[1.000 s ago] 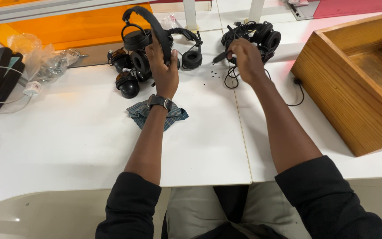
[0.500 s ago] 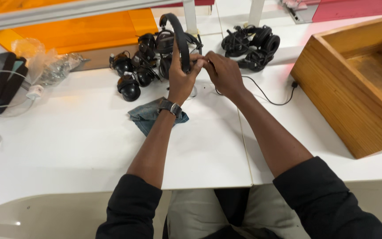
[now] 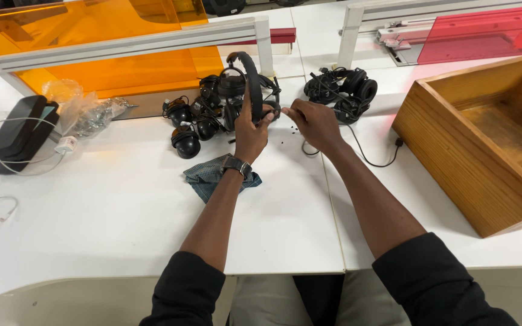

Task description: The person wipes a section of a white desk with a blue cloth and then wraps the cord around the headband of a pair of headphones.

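My left hand (image 3: 251,131) grips a black headset (image 3: 246,81) by its headband, holding it upright above the white table (image 3: 110,205). My right hand (image 3: 313,122) is right beside it, fingers pinched at the headset's ear cup or its thin black cable (image 3: 370,158), which trails right across the table. A watch sits on my left wrist. A checked blue cloth (image 3: 212,176) lies under my left forearm.
A heap of black headsets (image 3: 194,115) lies left of my hands, another tangle of headsets (image 3: 342,90) to the right. An open wooden box (image 3: 484,136) stands at the right. A black case (image 3: 19,130) with white cables and a plastic bag (image 3: 83,111) are at left. Orange panel behind.
My right hand came from the right headset pile over to the held headset, bringing its cable. The headset moved right, closer to me. The view tilted up.
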